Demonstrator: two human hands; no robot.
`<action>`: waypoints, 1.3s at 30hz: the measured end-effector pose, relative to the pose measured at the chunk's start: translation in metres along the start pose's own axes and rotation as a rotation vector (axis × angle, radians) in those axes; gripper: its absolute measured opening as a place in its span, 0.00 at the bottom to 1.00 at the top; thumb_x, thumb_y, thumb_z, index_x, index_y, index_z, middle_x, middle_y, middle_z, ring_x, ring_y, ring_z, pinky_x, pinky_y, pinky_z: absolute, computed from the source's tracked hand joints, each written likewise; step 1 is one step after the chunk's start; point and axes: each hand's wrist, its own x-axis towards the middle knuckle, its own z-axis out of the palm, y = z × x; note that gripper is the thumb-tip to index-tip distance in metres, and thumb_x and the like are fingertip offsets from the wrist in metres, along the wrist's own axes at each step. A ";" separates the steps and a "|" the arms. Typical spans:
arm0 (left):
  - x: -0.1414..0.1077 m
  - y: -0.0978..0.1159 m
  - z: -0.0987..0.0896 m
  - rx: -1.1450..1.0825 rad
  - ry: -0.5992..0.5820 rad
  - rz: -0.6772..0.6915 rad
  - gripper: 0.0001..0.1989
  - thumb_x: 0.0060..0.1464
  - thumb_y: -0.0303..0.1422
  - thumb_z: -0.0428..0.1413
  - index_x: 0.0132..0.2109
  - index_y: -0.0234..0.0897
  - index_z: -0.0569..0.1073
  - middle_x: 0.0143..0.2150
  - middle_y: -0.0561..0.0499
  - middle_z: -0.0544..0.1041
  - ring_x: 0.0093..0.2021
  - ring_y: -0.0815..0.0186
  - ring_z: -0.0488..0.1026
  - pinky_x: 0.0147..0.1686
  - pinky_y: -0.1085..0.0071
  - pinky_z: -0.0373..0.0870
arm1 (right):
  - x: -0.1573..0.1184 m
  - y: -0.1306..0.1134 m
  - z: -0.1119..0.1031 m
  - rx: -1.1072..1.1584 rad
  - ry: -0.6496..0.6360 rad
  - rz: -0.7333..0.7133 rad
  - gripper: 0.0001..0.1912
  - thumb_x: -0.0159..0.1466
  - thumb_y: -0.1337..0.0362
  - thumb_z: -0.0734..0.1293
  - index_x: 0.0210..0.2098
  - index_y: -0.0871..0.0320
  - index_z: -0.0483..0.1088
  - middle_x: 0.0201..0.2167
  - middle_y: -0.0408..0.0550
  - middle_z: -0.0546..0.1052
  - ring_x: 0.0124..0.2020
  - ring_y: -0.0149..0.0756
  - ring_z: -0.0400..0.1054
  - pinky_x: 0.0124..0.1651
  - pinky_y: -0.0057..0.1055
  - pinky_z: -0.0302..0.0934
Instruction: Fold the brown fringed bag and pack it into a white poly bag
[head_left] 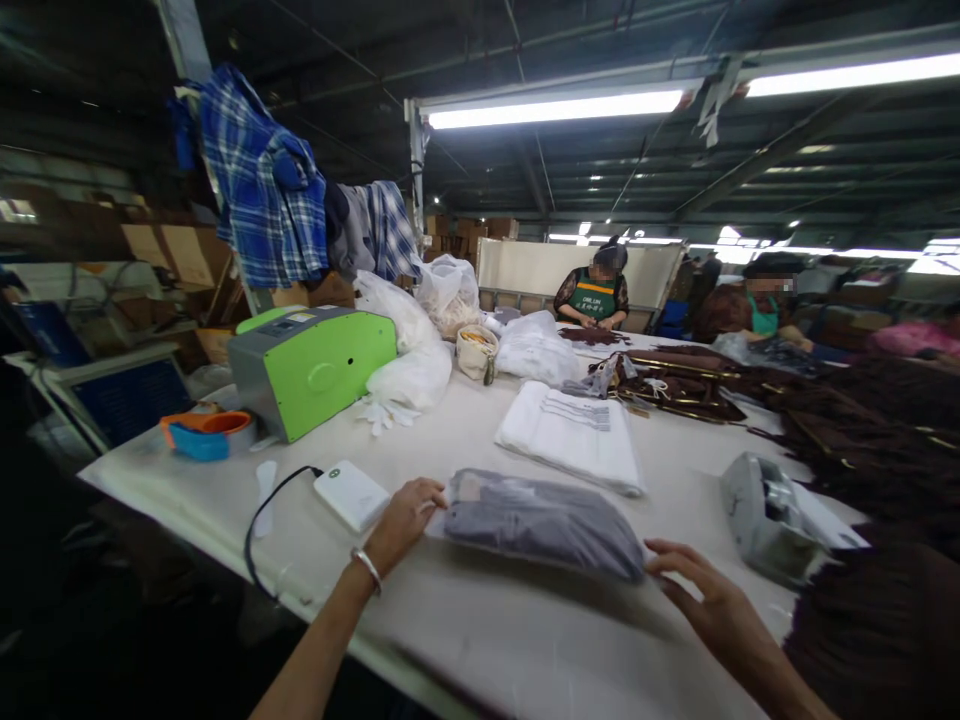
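Observation:
A dark, folded item in a clear plastic bag (544,525) lies over the near part of the white table. My left hand (409,515), with a silver bangle at the wrist, pinches the bag's left end. At its right end, my right hand (697,585) has its thumb and fingers on the plastic edge. Behind the bag sits a stack of flat white plastic bags (571,435) with printed text. A white device (351,494) with a black cable is left of my left hand.
On the table (480,620) are a green and grey machine (322,370), an orange and blue tape dispenser (210,435), a grey metal dispenser (769,515), a cloth pouch (476,352) and dark brown fabric (862,430). Two people (596,290) work across the table.

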 end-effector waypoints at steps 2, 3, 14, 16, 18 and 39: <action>-0.025 -0.010 0.013 0.043 0.023 -0.035 0.12 0.52 0.28 0.48 0.37 0.39 0.76 0.48 0.44 0.76 0.53 0.56 0.70 0.57 0.52 0.63 | -0.028 0.020 0.015 -0.053 0.005 0.015 0.14 0.58 0.52 0.63 0.36 0.49 0.77 0.46 0.48 0.79 0.47 0.45 0.74 0.50 0.41 0.69; -0.035 -0.014 0.019 0.072 0.049 -0.049 0.13 0.53 0.28 0.47 0.40 0.39 0.75 0.50 0.43 0.75 0.54 0.56 0.69 0.58 0.50 0.62 | -0.039 0.029 0.020 -0.071 0.040 0.042 0.15 0.58 0.52 0.63 0.37 0.49 0.77 0.45 0.49 0.79 0.46 0.45 0.74 0.49 0.41 0.70; -0.042 0.029 0.040 0.646 0.170 0.298 0.23 0.64 0.35 0.47 0.64 0.43 0.60 0.66 0.48 0.63 0.67 0.58 0.55 0.61 0.56 0.61 | -0.050 0.026 0.040 -0.355 0.278 -0.203 0.20 0.64 0.55 0.60 0.53 0.54 0.69 0.49 0.49 0.77 0.48 0.42 0.74 0.48 0.36 0.72; -0.032 0.051 0.057 0.698 0.078 0.418 0.28 0.63 0.39 0.48 0.67 0.43 0.53 0.68 0.48 0.57 0.69 0.55 0.50 0.63 0.53 0.56 | -0.033 -0.005 0.048 -0.444 0.309 -0.295 0.25 0.65 0.55 0.58 0.61 0.53 0.60 0.60 0.51 0.69 0.57 0.45 0.66 0.53 0.41 0.68; -0.027 0.065 0.079 0.708 -0.004 0.503 0.33 0.61 0.46 0.49 0.68 0.43 0.48 0.70 0.47 0.53 0.69 0.52 0.47 0.64 0.50 0.52 | -0.016 -0.039 0.060 -0.555 0.265 -0.422 0.31 0.65 0.53 0.60 0.65 0.55 0.54 0.65 0.52 0.61 0.63 0.49 0.57 0.59 0.47 0.60; 0.026 0.096 0.112 0.681 -0.276 0.052 0.15 0.59 0.29 0.48 0.50 0.38 0.74 0.45 0.41 0.76 0.49 0.51 0.69 0.49 0.52 0.63 | 0.007 -0.042 0.109 -0.767 0.229 -0.795 0.38 0.62 0.44 0.59 0.65 0.58 0.55 0.57 0.49 0.71 0.57 0.42 0.64 0.61 0.39 0.48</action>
